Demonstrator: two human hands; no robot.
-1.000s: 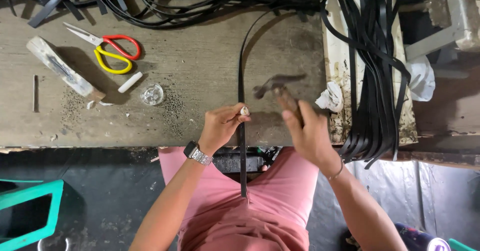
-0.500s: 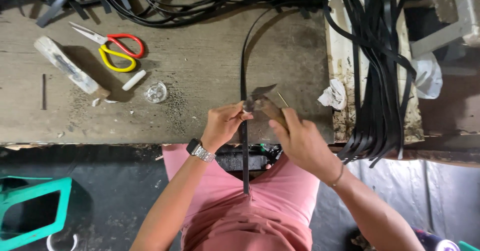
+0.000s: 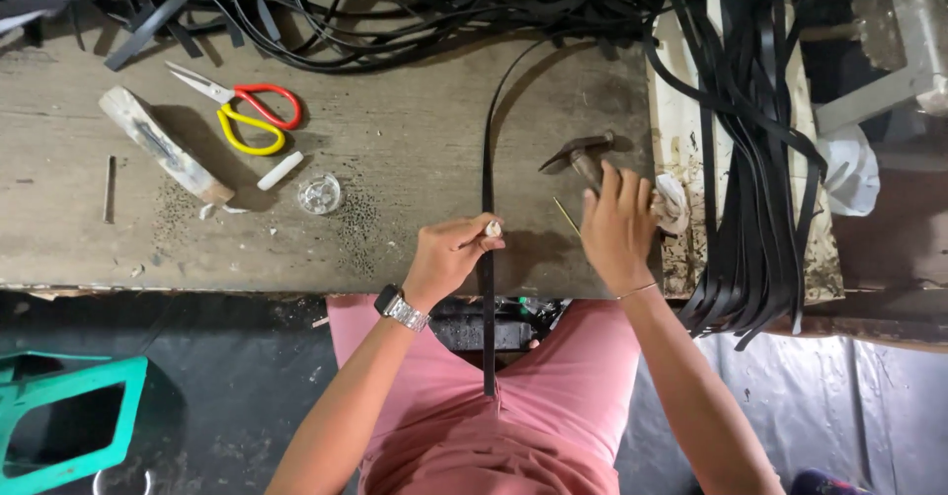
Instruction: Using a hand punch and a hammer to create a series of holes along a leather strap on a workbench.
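The left hand [image 3: 449,258], with a metal wristwatch [image 3: 400,307], pinched a long flat black rubber strap [image 3: 487,189] against the worn wooden bench [image 3: 395,150] near its front edge. The right hand [image 3: 617,224] was closed around the handle of a small rusty steel hammer [image 3: 583,154], lying just beyond. A misjudged blow could have struck the pinching fingertips. Farther off lay red-and-yellow scissors [image 3: 247,115].

The hammer [image 3: 583,154] handle is mostly hidden under the right hand [image 3: 619,228]. The black strap [image 3: 487,258] disappears into the tangle up top, the green stool [image 3: 69,416] is cut off at the left edge, and the small dish [image 3: 319,194] contents are too tiny to make out.
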